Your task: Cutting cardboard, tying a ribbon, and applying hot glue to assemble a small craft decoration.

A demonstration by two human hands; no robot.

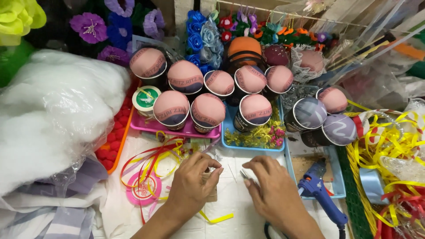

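A small tan cardboard-like piece [211, 186] sat on the white work surface [230, 208], clasped under the curled fingers of the left hand [192, 181], whose forearm came in low from below. Just beside it, the right hand [272, 190] lay palm down, its fingertips pinching a small thin metal object [244, 174]; what that object was could not be told. Past the knuckles, a pink plastic tray [177, 127] held dark cups capped with pink fabric domes [171, 108], and a light blue tray [254, 144] held another such cup with gold tinsel [256, 135]. To the outside of the right hand lay a blue glue gun [316, 186]. Outside the left hand, red and yellow ribbons [152, 155] looped over a pink spool [142, 189].
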